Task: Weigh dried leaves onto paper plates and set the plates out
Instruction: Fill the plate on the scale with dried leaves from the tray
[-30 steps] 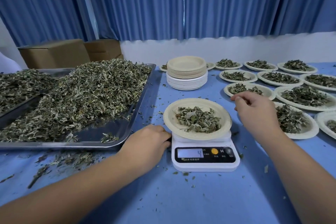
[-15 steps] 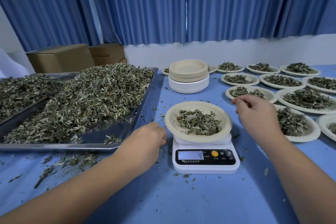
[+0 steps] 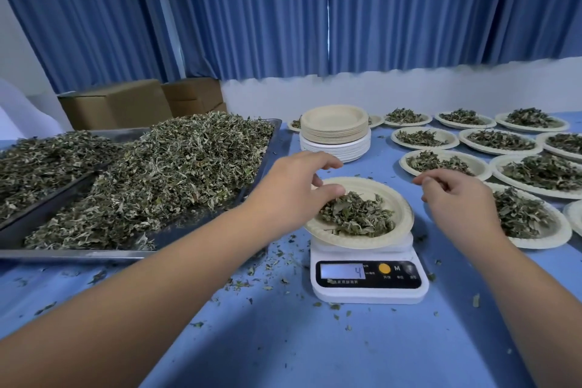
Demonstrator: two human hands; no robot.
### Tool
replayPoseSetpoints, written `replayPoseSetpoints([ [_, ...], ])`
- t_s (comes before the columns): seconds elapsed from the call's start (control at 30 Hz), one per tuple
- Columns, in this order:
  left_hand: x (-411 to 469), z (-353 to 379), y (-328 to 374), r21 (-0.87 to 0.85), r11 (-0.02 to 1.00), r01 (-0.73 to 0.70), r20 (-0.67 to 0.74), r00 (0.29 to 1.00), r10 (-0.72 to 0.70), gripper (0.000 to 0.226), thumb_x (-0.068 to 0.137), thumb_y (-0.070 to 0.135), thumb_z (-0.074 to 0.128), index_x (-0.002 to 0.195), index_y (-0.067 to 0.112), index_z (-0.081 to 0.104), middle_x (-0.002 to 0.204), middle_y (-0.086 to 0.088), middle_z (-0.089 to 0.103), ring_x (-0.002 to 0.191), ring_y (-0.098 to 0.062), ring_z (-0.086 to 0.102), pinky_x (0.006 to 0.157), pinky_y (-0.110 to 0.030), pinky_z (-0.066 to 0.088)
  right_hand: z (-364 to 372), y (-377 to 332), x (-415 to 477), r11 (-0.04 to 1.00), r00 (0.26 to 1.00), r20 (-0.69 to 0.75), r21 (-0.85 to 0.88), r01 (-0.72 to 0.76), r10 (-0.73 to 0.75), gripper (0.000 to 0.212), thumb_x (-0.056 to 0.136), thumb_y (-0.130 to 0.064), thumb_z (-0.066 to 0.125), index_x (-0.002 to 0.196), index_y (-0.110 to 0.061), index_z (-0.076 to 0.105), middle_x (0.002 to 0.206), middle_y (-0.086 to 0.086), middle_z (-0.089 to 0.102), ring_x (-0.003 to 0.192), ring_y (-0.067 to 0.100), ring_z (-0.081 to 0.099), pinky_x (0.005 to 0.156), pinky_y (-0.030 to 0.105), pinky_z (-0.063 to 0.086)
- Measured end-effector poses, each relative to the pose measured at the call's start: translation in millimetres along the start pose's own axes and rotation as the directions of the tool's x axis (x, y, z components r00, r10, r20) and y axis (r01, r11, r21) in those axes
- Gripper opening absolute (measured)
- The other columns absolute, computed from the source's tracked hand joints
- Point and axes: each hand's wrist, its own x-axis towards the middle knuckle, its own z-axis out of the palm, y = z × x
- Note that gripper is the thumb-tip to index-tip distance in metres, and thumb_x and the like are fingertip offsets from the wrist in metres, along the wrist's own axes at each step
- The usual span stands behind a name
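Head view, scale [image 3: 368, 280]: reads 4, unchanged.
Left hand [image 3: 293, 186]: risen from beside scale onto plate [image 3: 400, 208], spread wide, thumb on leaves [image 3: 359, 217].
Right hand [image 3: 456, 201]: curled; cannot tell if holding.
Meaning: likely adjusting portion.

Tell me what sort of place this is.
Probably a small workroom for portioning dried herbs or tea. Signs: metal trays heaped with dried leaves, a digital scale bearing one plate, and rows of filled plates set out on the blue table.

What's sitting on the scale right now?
A plate holding a pile of leaves. The left hand is over its left rim, hiding that edge. The plate covers the top of the scale; its display, reading 4, shows.
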Motion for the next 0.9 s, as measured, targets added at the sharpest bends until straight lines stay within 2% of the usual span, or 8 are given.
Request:
replayPoseSetpoints([
  [0.07, 2.0, -8.6, -14.0, 0.079, 0.997, 0.006, -0.067, 0.998, -0.001, 0.007, 0.091, 0.037, 0.061, 0.094, 0.031, 0.065, 0.094, 0.019, 0.058, 0.079, 0.007, 0.055, 0.074, -0.016, 0.043, 1.9, -1.0, 1.0, 1.0, 1.0, -0.003, 0.009, 0.005, -0.005, 0.022, 0.093, -0.016, 0.05, 0.093, -0.019, 0.072, 0.075, 0.007, 0.067, 0.048, 0.017, 0.045, 0.05, 0.024, 0.034],
  [0.13, 3.9, -19.9, -37.7, 0.185, 0.98, 0.073, -0.16, 0.986, -0.043, 0.027, 0.095, 0.038, 0.055, 0.07, 0.027, 0.055, 0.083, 0.015, 0.055, 0.073, 0.002, 0.052, 0.072, -0.024, 0.044, 3.4, -1.0, 2.2, 1.0, 1.0, -0.004, 0.004, 0.008, -0.008, 0.022, 0.093, -0.017, 0.05, 0.093, -0.019, 0.072, 0.075, 0.004, 0.067, 0.048, 0.017, 0.046, 0.05, 0.024, 0.034],
  [0.23, 2.6, -40.5, -81.7, 0.344, 0.904, 0.254, -0.176, 0.963, -0.204, 0.037, 0.097, 0.037, 0.05, 0.065, 0.019, 0.054, 0.09, 0.001, 0.056, 0.068, -0.013, 0.055, 0.072, -0.034, 0.052, 4.0, 1.5, 3.7, 1.0, 1.0, -0.002, 0.001, 0.005, -0.005, 0.022, 0.093, -0.017, 0.05, 0.092, -0.021, 0.072, 0.075, 0.003, 0.067, 0.049, 0.016, 0.046, 0.051, 0.024, 0.035],
  [0.33, -5.8, -57.4, -124.3, 0.541, 0.753, 0.375, -0.066, 0.911, -0.406, 0.019, 0.096, 0.034, 0.052, 0.098, 0.02, 0.065, 0.123, -0.01, 0.05, 0.089, -0.022, 0.061, 0.08, -0.039, 0.053, 4.7, 2.7, 4.6, 1.0, 1.0, -0.001, 0.01, 0.008, -0.008, 0.022, 0.092, -0.017, 0.05, 0.09, -0.023, 0.071, 0.074, 0.002, 0.067, 0.048, 0.016, 0.047, 0.05, 0.023, 0.036],
  [0.47, -19.8, -61.1, -161.5, 0.7, 0.572, 0.427, 0.049, 0.771, -0.635, 0.055, 0.095, 0.044, 0.051, 0.146, 0.031, 0.036, 0.154, -0.013, 0.024, 0.128, -0.036, 0.045, 0.105, -0.049, 0.041, 5.8, 2.9, 5.3, 1.0, 1.0, 0.003, 0.004, 0.013, -0.013, 0.021, 0.092, -0.016, 0.051, 0.088, -0.024, 0.07, 0.073, 0.002, 0.067, 0.047, 0.016, 0.046, 0.049, 0.023, 0.035],
  [0.6, -25.8, -55.1, -174.6, 0.628, 0.654, 0.421, 0.174, 0.743, -0.646, 0.056, 0.099, 0.038, 0.046, 0.151, 0.028, 0.029, 0.158, -0.014, 0.015, 0.131, -0.034, 0.044, 0.109, -0.039, 0.037, 5.7, 2.8, 5.4, 1.0, 1.0, 0.01, 0.0, 0.016, -0.016, 0.021, 0.092, -0.016, 0.05, 0.089, -0.023, 0.07, 0.075, 0.006, 0.067, 0.051, 0.019, 0.048, 0.051, 0.025, 0.037],
  [0.73, -26.6, -52.7, -166.7, 0.538, 0.776, 0.329, 0.247, 0.819, -0.518, 0.046, 0.096, 0.029, 0.054, 0.141, 0.029, 0.045, 0.142, -0.008, 0.037, 0.104, -0.021, 0.06, 0.093, -0.034, 0.048, 5.3, 3.4, 5.5, 1.0, 1.0, 0.007, -0.009, 0.021, -0.021, 0.021, 0.092, -0.016, 0.05, 0.088, -0.023, 0.07, 0.075, 0.006, 0.067, 0.053, 0.021, 0.05, 0.052, 0.026, 0.039],
  [0.9, -32.4, -48.0, -160.6, 0.507, 0.82, 0.265, 0.286, 0.846, -0.45, 0.042, 0.094, 0.025, 0.061, 0.135, 0.028, 0.052, 0.13, -0.004, 0.048, 0.106, -0.019, 0.058, 0.095, -0.034, 0.046, 5.7, 3.9, 4.2, 1.0, 1.0, 0.006, -0.006, 0.021, -0.021, 0.021, 0.093, -0.015, 0.05, 0.089, -0.021, 0.07, 0.074, 0.007, 0.067, 0.049, 0.018, 0.046, 0.05, 0.024, 0.035],
])
